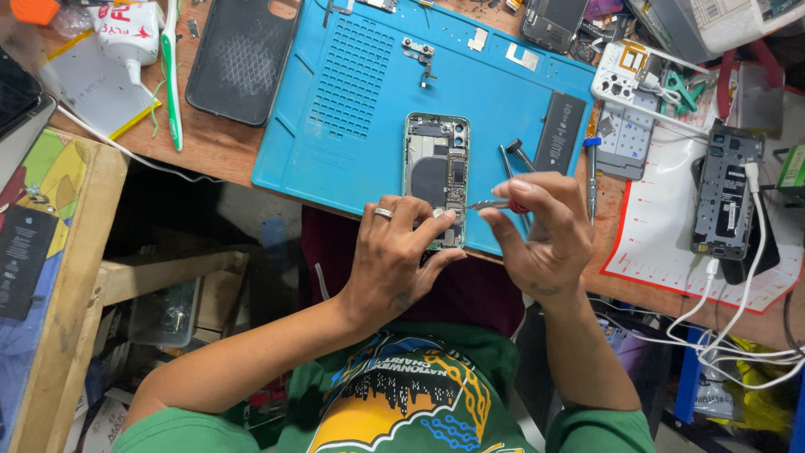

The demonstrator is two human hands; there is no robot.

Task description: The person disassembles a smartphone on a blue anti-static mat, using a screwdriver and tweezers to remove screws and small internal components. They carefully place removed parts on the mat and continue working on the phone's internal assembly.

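**Opened phone on the blue mat, both hands at its near end**

At far left a white tube (126, 33) and a green-and-white toothbrush (171, 75) lie on the worn wooden bench (214, 147), beside a dark, textured phone case (239, 59). Next comes the blue repair mat (352, 109), rubbery and matte, with a grid of small square pockets moulded into its left half.

The opened phone (435, 178) lies flat on the mat near its front edge, long axis running away from the person, camera end pointing to the far side (the twin lens rings sit at its far right corner). Its metal frame is pale and rounded at the corners; inside are dark boards and silvery shields.

The left hand (394, 256), a ring on one finger, presses down on the phone's near end, fingertips curled onto the frame. The right hand (537, 231) pinches a slim red-handled tool (495, 204), probably tweezers, though the tip is too small to be sure; it points left toward the phone's lower right edge.

Right of the hands, a flat black battery (560, 132) rests on the mat's edge, a blue-capped screwdriver (592, 176) stands just beside it, and a second opened phone (726, 193) lies on a red-bordered white mat (662, 243) with white cables plugged in.
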